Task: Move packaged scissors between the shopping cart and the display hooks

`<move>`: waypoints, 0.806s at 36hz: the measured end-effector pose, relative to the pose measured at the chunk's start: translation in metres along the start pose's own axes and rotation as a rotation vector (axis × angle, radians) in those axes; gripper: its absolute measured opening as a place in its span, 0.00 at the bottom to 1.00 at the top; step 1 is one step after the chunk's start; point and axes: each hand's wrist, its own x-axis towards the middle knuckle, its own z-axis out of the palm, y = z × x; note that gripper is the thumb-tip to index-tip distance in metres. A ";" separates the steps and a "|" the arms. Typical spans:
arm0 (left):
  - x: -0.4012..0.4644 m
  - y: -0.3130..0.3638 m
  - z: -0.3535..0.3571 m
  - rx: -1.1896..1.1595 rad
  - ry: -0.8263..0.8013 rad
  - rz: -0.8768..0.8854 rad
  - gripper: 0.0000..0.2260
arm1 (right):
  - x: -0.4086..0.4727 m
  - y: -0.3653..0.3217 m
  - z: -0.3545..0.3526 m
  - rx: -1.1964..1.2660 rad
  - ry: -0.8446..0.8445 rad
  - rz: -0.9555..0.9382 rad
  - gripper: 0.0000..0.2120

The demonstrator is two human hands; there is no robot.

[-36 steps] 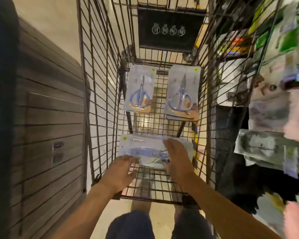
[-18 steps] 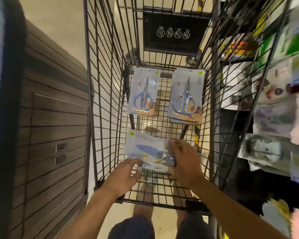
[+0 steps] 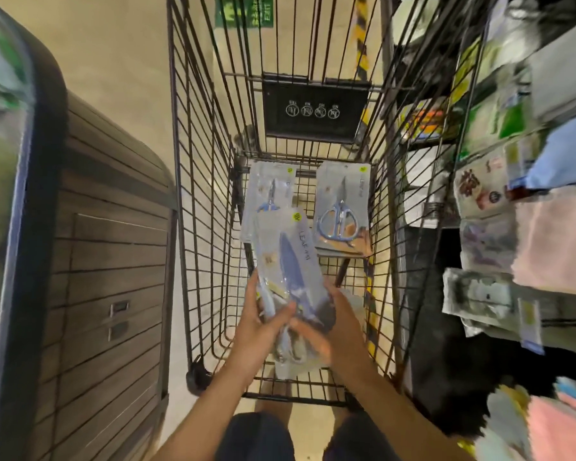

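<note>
Both my forearms reach forward and come close together. My left hand (image 3: 258,322) has the thumb up on the left and the fingers curled to the right, in a grip. My right hand (image 3: 335,322) curls inward just beside it, its fingers blurred.

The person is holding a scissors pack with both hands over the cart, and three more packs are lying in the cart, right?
Not quite. The head view shows two more packs in the cart, not three: the left pack and the right pack. The rest is right: the left hand and right hand both hold the held pack over the cart.
</note>
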 end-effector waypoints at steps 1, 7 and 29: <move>0.000 0.000 -0.001 -0.005 0.022 -0.004 0.35 | -0.006 0.001 0.002 0.017 -0.011 0.008 0.32; 0.003 0.006 -0.022 0.033 0.048 0.043 0.37 | -0.015 0.003 -0.008 -0.095 -0.065 0.026 0.21; 0.041 -0.045 -0.049 0.165 0.117 0.091 0.36 | 0.065 0.136 -0.018 -0.922 -0.104 -0.246 0.38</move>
